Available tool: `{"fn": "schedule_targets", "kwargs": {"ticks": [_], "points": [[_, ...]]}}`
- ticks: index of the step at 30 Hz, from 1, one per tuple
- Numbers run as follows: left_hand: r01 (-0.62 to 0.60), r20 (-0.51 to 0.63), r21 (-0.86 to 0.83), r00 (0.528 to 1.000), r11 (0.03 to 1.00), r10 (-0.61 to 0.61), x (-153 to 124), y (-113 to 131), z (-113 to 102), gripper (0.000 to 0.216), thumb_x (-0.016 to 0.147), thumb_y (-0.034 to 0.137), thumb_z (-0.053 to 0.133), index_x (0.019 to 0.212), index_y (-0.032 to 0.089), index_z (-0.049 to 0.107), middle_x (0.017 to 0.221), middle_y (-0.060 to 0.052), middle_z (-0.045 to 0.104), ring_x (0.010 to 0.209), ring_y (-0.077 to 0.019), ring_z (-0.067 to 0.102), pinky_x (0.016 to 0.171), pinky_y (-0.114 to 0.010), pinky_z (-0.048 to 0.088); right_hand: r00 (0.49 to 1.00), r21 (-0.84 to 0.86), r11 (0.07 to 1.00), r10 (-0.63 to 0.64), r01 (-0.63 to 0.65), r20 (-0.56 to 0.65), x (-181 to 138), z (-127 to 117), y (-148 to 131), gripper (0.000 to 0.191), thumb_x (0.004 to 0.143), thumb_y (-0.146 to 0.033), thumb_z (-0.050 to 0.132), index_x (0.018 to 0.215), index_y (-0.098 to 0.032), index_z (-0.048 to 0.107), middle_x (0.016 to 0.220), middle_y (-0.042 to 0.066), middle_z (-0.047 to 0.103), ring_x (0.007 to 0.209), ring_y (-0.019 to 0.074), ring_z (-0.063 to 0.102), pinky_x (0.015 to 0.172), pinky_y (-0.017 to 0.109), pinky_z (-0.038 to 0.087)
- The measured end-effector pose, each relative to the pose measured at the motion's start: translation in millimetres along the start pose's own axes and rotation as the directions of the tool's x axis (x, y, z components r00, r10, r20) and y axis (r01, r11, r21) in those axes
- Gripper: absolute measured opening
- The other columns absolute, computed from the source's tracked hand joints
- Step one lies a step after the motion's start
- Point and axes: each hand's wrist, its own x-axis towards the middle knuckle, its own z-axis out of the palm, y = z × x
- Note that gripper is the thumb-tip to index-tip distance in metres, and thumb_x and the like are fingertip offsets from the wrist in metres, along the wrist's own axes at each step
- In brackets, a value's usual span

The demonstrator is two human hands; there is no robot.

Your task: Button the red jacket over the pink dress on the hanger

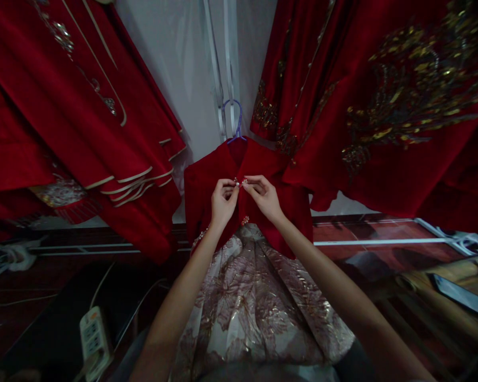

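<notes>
A small red jacket (201,196) hangs in front of me on a purple hanger (238,124), above a pale brocade skirt (255,302). My left hand (223,201) pinches the jacket's left front edge near the collar. My right hand (263,197) pinches the right front edge. The fingertips of both meet at a small pearl-like clasp (239,183) on the jacket's front. A second clasp (245,219) sits lower, between my wrists.
Large red embroidered garments hang at the left (75,122) and right (382,101). A white wall (191,63) lies behind. A white power strip (92,339) lies at the lower left, and dark flat objects (462,297) lie at the lower right.
</notes>
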Motion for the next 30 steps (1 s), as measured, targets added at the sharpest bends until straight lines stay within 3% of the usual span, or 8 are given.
{"fn": "schedule_targets", "kwargs": {"ticks": [5,12,18,30], "points": [[-0.14,0.134,0.231,0.985,0.963,0.111,3,8,-8,0.006,0.082,0.018,0.053,0.088,0.021,0.055,0.094,-0.004,0.054,0.084,-0.0121,0.058,0.072,-0.024,0.051,0.998,-0.062,0.998,-0.022,0.019,-0.056,3,2,-2,0.025,0.075,-0.041,0.067,0.093,-0.023,0.062,0.099,0.003,0.066,0.087,0.0159,0.064,0.086,0.032,0.052],[-0.211,0.158,0.388,0.974,0.897,0.161,5,19,-14,0.009,0.082,0.024,0.056,0.09,0.021,0.06,0.096,-0.006,0.053,0.091,-0.0166,0.056,0.078,-0.029,0.05,0.992,-0.153,0.988,-0.027,0.008,-0.123,0,5,-8,0.022,0.075,-0.038,0.067,0.094,-0.025,0.069,0.1,0.002,0.07,0.089,0.0208,0.067,0.087,0.039,0.054],[-0.252,0.276,0.348,0.948,0.903,0.158,10,21,-18,0.008,0.083,0.021,0.053,0.089,0.02,0.058,0.082,-0.002,0.059,0.072,-0.0121,0.057,0.069,-0.026,0.048,0.998,-0.193,0.981,-0.012,0.0,-0.06,-2,0,-13,0.031,0.074,-0.038,0.068,0.104,-0.029,0.07,0.106,-0.001,0.069,0.092,0.0244,0.068,0.09,0.044,0.054],[-0.356,0.384,0.384,0.901,0.852,0.203,23,20,-21,0.008,0.082,0.018,0.052,0.084,0.018,0.059,0.077,-0.001,0.06,0.065,-0.0108,0.054,0.066,-0.023,0.045,0.999,-0.243,0.97,0.016,-0.007,0.035,14,-9,-4,0.037,0.072,-0.033,0.07,0.106,-0.019,0.069,0.097,0.005,0.072,0.086,0.0218,0.069,0.081,0.037,0.057]]}}
